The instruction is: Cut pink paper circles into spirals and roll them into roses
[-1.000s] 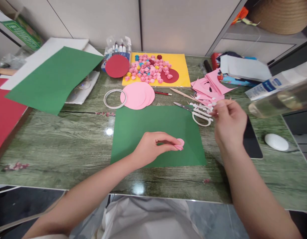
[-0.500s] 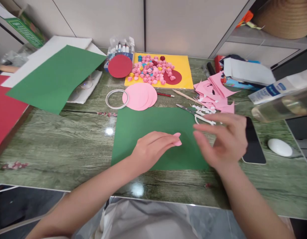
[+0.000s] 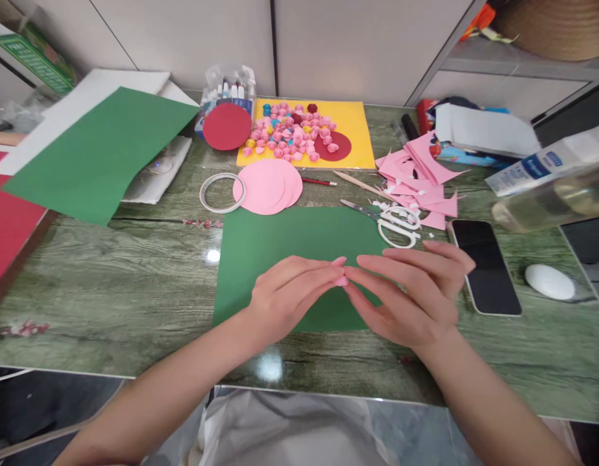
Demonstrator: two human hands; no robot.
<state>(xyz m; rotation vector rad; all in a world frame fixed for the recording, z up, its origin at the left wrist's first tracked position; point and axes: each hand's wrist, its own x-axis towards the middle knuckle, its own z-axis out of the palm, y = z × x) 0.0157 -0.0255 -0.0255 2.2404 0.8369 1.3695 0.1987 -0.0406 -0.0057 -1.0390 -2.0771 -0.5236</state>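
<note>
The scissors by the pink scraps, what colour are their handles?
White; the handles show best in the head view.

discs (image 3: 261,188) right of tape (image 3: 222,209), scissors (image 3: 381,219) left of phone (image 3: 486,268)

Lettering on the green box (image 3: 33,63) and white carton (image 3: 515,173) is unreadable.

The only view is from a camera worn on the person's head, facing forward and steeply down over the counter (image 3: 149,285) at close range, with the lap at the bottom edge and both forearms entering from below. It takes in the counter from its near edge back to the pale cabinet doors (image 3: 343,52), and no second view shares any part of this scene.
</note>
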